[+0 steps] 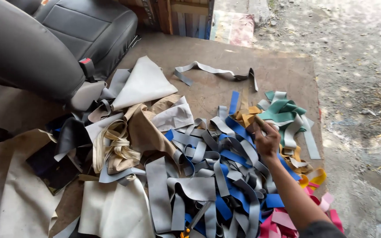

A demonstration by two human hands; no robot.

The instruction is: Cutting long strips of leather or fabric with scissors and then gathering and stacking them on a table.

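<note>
My right hand (266, 140) reaches forward over a big heap of leather-like offcut strips (217, 176) in grey and blue. Its fingers are pinched on a tan-yellow strip (248, 117) at the far edge of the heap, beside a bunch of green and white strips (283, 111). Pink strips (278, 220) lie under my forearm, and yellow loops (315, 178) to its right. My left hand is out of sight.
A dark grey car seat (45, 39) with a red belt buckle (86, 65) stands at the back left. Beige and white sheets (142, 83) lie left of the heap, on a brown board (283, 70). A long grey strip (208, 69) lies behind. Bare dirt ground (358, 66) is right.
</note>
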